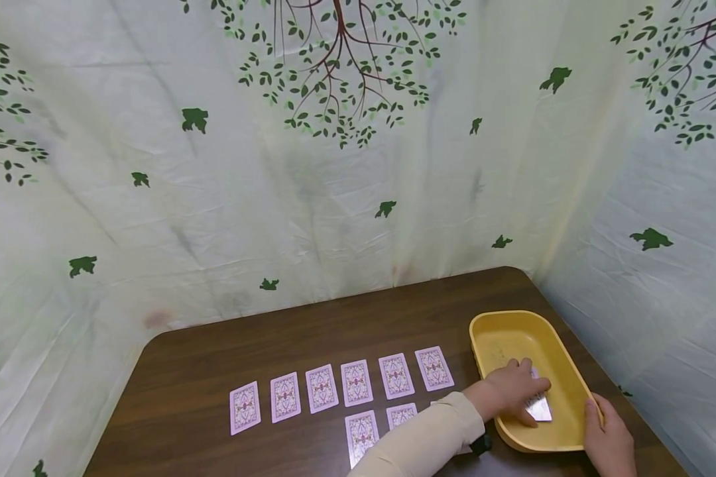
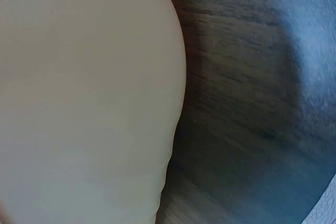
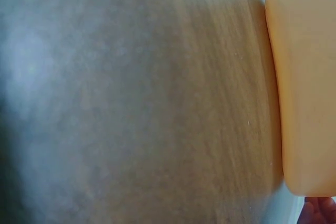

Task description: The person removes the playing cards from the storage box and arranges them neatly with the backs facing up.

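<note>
My left hand [image 1: 510,391] reaches inside a yellow plastic tray [image 1: 563,437], its fingers and thumb bent around playing cards [image 1: 539,409]. Part of a purple edge and a glossy pale face of those cards show beneath the fingers; the rest is hidden by the hand. At the tray's near right corner, my right hand [image 1: 611,437] grips the rim. In the right wrist view, the tray's outer wall [image 3: 310,87] fills the right side, with fingertips [image 3: 317,211] just under its lower corner. A blurred pale surface covers most of the left wrist view.
On the dark wooden table [image 1: 310,331], several purple-backed playing cards [image 1: 358,383] lie spaced in a row, left of the tray. A second row starts nearer with another card [image 1: 361,434], partly covered by the left sleeve [image 1: 429,437]. A leaf-patterned white curtain [image 1: 310,218] surrounds the table.
</note>
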Motion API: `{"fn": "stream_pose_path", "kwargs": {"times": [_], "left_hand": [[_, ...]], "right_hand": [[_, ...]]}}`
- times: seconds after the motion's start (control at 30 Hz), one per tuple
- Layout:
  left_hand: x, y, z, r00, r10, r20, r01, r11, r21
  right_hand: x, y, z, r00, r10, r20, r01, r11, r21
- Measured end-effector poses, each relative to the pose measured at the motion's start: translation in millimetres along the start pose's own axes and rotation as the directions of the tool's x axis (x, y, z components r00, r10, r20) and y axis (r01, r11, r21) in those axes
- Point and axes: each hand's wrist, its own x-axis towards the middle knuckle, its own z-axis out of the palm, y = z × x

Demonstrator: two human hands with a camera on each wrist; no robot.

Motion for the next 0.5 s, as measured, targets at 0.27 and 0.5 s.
{"fn": "stream_pose_path", "kwargs": {"times": [0.27,0.5], "left_hand": [[-1.1,-1.8,-0.7,1.000,0.026,-0.012,-0.026,1.000,-0.005],[-5.5,-6.8,-7.6,0.997,0.060,-0.041,-0.062,0.997,-0.044]], "right_hand": [[-0.8,-1.2,0.4,1.000,-0.007,0.003,0.007,1.000,-0.004],[0.2,-0.5,-0.1,1.000,-0.022,0.017,0.022,1.000,-0.008]]}}
